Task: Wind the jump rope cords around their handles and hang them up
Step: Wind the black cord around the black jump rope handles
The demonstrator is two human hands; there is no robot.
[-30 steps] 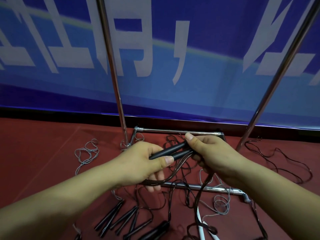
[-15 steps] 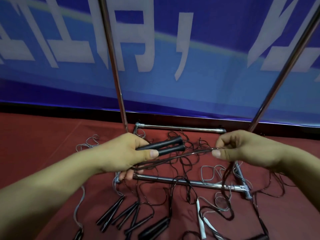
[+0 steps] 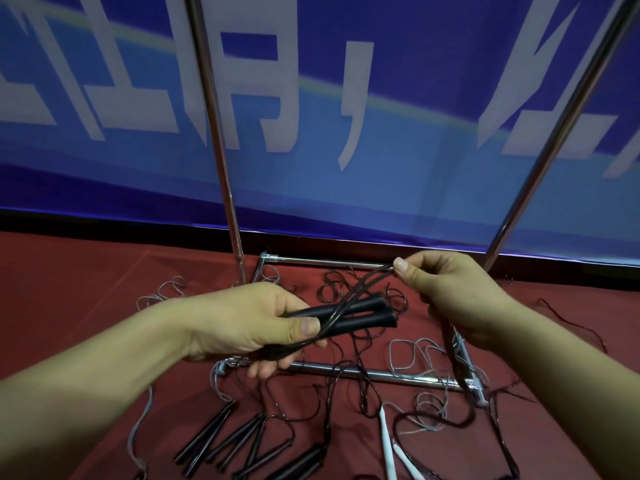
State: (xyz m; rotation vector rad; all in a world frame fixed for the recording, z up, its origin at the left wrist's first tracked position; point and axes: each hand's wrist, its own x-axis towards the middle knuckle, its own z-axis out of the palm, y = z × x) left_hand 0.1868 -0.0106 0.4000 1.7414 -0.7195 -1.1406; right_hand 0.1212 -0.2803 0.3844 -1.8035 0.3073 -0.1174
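Observation:
My left hand grips two black jump rope handles side by side, their free ends pointing right. A thin dark cord crosses diagonally over the handles from under my left thumb up to my right hand, which pinches it between thumb and fingers above and right of the handle ends. More of the cord hangs down from my right hand toward the floor.
A chrome rack stands ahead, with two upright poles and a rectangular base frame on the red floor. Several other black handles, white handles and tangled grey and dark cords lie around the base. A blue banner hangs behind.
My right hand left the handles, drew the cord out to the right, then rose and carried it back over the handle ends. My left hand kept its grip.

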